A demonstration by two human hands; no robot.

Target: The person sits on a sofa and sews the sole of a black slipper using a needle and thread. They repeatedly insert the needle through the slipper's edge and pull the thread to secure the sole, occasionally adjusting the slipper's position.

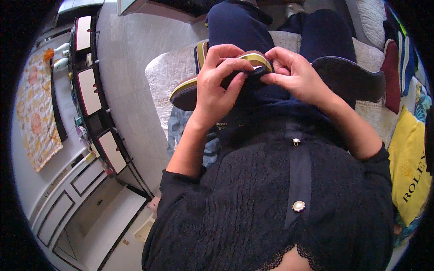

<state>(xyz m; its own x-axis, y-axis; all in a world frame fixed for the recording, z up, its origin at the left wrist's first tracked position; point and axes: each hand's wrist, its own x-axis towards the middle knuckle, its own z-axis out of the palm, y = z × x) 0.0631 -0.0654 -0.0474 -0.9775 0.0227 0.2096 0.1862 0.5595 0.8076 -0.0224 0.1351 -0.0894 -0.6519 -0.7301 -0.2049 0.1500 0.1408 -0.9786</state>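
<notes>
Above my lap, both hands are at a shoe sole (255,57) with a brown, yellow and white layered edge and dark cloth against it. My left hand (217,81) grips it from the left, fingers curled over the edge. With thumb and fingers, my right hand (295,73) pinches its right end. A small white bit shows between the hands; whether a needle or thread is there is too small to tell. Left of my left hand juts a black sole piece (184,95) with a yellow edge. A black, sole-shaped piece (349,78) lies across my right thigh.
I sit on a white quilted cover (159,74). At my right are a maroon piece (391,78), blue striped pieces (407,64) and a yellow cushion (408,169) bearing writing. Blue patterned cloth (184,125) lies at my left. Beyond the tiled floor (135,84) stands a low cabinet (90,91).
</notes>
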